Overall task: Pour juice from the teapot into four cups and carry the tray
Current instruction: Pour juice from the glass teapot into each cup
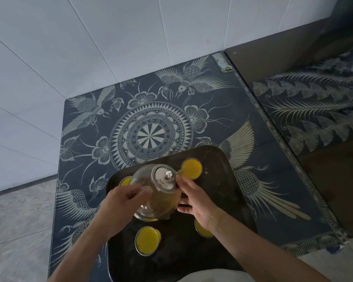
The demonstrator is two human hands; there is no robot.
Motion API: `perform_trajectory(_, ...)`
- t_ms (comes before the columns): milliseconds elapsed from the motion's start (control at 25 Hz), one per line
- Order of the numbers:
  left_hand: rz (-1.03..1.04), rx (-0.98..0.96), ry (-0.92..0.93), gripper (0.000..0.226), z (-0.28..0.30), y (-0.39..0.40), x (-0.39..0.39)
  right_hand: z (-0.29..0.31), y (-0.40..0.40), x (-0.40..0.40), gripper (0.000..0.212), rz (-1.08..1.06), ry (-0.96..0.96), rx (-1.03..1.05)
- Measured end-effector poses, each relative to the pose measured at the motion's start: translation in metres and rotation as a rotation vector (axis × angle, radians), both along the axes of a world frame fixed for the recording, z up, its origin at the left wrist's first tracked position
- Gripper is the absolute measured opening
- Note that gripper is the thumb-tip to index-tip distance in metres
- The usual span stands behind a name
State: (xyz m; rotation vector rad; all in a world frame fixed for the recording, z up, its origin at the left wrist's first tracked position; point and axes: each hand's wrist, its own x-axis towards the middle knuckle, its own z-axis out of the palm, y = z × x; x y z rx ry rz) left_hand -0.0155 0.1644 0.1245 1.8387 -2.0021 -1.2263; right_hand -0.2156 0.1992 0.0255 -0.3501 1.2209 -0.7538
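Juice is being let into the far right cup (192,168) from the teapot (157,192), which is tilted above the tray (232,200) so that its spout reaches the rim. The handle side is gripped by the curled fingers of the left hand (120,202), while the lid is steadied by the right hand (194,200), its fingers (183,181) pressed on, presumably against slipping. Three other cups, already filled, are kept on the tray upon the surface (151,119).

No readable text anywhere; only a small label (221,63) at the table's far edge, illegible.
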Motion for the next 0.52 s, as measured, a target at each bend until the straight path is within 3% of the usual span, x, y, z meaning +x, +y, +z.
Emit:
perform_trajectory(200,0.162,0.1,0.262,0.043,-0.007,0.014,0.007,0.01,-0.003,-0.001,0.073,-0.002,0.1,-0.072)
perform_trajectory(440,0.234,0.014,0.471,0.044,-0.004,0.035,0.006,0.035,-0.002,-0.008,0.102,0.004,0.171,-0.234)
perform_trajectory(520,0.258,-0.025,0.511,0.044,-0.004,0.044,0.002,0.043,0.002,-0.013,0.102,0.014,0.2,-0.291)
